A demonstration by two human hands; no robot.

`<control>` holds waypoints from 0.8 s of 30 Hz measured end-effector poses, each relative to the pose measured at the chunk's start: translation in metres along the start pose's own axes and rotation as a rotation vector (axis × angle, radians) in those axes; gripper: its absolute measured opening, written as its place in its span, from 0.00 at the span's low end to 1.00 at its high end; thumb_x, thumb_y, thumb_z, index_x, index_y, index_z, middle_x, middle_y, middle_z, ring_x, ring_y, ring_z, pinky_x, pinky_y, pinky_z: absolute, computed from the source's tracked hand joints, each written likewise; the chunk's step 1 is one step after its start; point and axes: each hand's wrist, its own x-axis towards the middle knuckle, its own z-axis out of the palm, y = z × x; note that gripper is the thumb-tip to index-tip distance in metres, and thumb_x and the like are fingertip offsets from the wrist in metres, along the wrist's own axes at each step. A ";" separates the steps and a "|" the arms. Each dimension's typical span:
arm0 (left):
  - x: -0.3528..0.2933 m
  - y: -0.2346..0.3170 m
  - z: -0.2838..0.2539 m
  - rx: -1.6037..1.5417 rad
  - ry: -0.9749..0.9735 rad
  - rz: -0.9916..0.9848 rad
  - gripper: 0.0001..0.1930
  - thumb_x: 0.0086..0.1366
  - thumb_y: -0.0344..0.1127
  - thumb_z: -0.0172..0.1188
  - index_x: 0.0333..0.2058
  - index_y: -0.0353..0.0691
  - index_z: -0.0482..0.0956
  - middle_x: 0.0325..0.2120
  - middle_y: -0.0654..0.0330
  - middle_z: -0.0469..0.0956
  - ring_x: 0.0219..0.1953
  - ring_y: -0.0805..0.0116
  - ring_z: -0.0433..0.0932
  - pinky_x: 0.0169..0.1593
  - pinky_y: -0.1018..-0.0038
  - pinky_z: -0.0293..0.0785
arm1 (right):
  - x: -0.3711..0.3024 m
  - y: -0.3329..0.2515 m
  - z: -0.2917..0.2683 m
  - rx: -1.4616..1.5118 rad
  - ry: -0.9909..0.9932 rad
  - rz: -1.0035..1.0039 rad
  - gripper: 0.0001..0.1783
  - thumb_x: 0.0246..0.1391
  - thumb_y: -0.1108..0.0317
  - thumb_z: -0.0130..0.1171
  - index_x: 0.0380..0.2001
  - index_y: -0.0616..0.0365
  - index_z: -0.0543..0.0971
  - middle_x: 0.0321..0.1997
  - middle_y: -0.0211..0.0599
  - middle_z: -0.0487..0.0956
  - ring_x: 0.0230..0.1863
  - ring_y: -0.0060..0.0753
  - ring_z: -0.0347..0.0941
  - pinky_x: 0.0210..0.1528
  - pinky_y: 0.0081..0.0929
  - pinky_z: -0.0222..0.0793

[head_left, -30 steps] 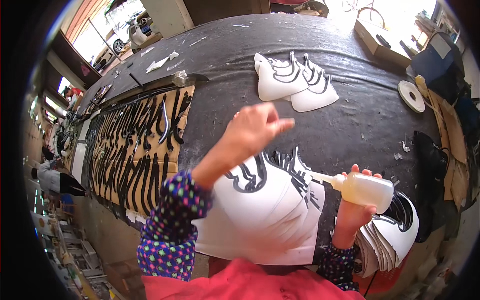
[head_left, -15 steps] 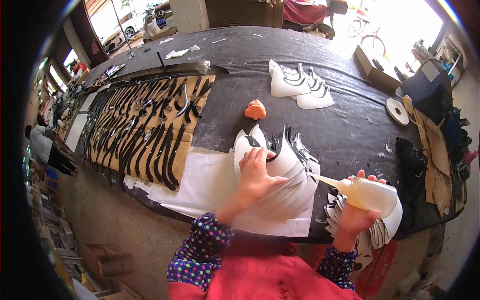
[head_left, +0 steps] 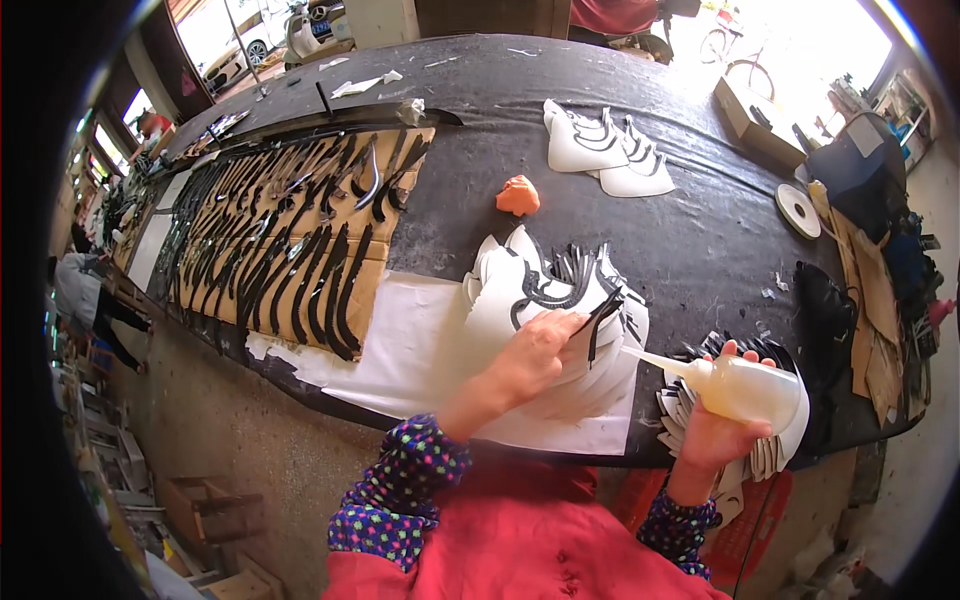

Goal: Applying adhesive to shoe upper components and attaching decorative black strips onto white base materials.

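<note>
A fanned pile of curved white pieces with black edging (head_left: pixel 492 312) lies before me on a white sheet (head_left: pixel 405 315). My left hand (head_left: pixel 530 360) rests over the pile, its fingers closed at a black strip (head_left: pixel 600 325) on the right side; the exact grip is partly hidden. In my right hand (head_left: pixel 718 430) is a translucent squeeze bottle (head_left: pixel 750 390) with pale yellowish liquid, tilted sideways. Its long thin nozzle (head_left: pixel 655 360) points left, the tip close to the pile's right edge. Under the right hand sits a second stack of white pieces (head_left: pixel 680 410).
To the left, many black curved strips (head_left: pixel 300 270) lie in rows on cardboard (head_left: pixel 378 255). Ahead are an orange lump (head_left: pixel 517 195) and more white pieces (head_left: pixel 635 175). A white tape roll (head_left: pixel 797 211), a cardboard box (head_left: pixel 758 125) and black cloth (head_left: pixel 825 305) line the right side.
My left hand has moved off the top of the pile toward its right edge, its spread fingers now closed at a black strip. The right hand keeps the bottle in nearly the same place.
</note>
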 end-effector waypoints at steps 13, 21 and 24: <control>-0.012 0.019 -0.050 -0.568 -0.057 -0.217 0.45 0.50 0.19 0.60 0.64 0.46 0.46 0.43 0.61 0.75 0.46 0.74 0.72 0.52 0.75 0.62 | 0.006 -0.004 0.016 0.018 -0.018 -0.007 0.49 0.34 0.45 0.69 0.57 0.50 0.57 0.54 0.35 0.65 0.60 0.54 0.57 0.58 0.55 0.58; -0.044 0.036 -0.059 -0.969 -0.185 -0.529 0.21 0.54 0.24 0.61 0.48 0.34 0.70 0.41 0.62 0.74 0.43 0.77 0.72 0.45 0.80 0.69 | 0.006 0.005 0.038 0.148 -0.262 0.093 0.49 0.26 0.54 0.76 0.53 0.48 0.60 0.54 0.37 0.66 0.61 0.55 0.57 0.57 0.57 0.60; -0.047 0.038 -0.051 -1.049 -0.128 -0.512 0.25 0.50 0.21 0.63 0.49 0.34 0.69 0.42 0.61 0.75 0.43 0.76 0.72 0.49 0.79 0.67 | 0.006 0.012 0.041 0.082 -0.345 0.079 0.32 0.44 0.59 0.65 0.51 0.49 0.63 0.51 0.41 0.68 0.60 0.55 0.58 0.57 0.58 0.60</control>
